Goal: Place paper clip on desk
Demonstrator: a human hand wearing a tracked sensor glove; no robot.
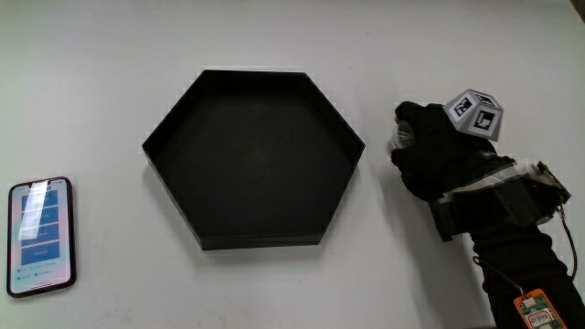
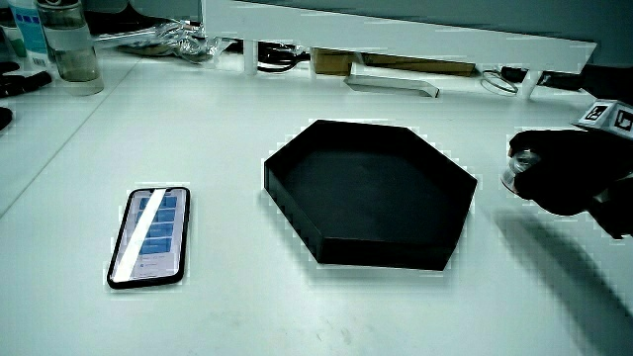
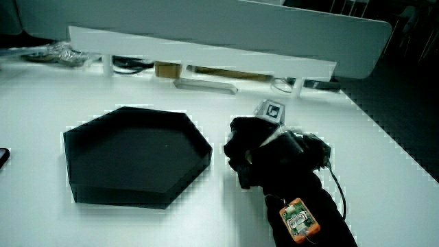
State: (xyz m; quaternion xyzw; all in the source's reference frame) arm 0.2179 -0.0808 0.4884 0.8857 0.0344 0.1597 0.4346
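The gloved hand rests low over the white desk beside the black hexagonal tray, with the patterned cube on its back. Its fingers are curled around a small pale shiny thing, which seems to be the paper clip; most of it is hidden by the glove. In a side view the shiny bit peeks out at the fingertips of the hand, close to the tray's wall. Another side view shows the hand with its knuckles facing the tray; the clip is hidden there.
A smartphone lies face up, screen lit, with the tray between it and the hand; it also shows in a side view. A low white partition stands at the desk's edge, and a bottle and cables are near it.
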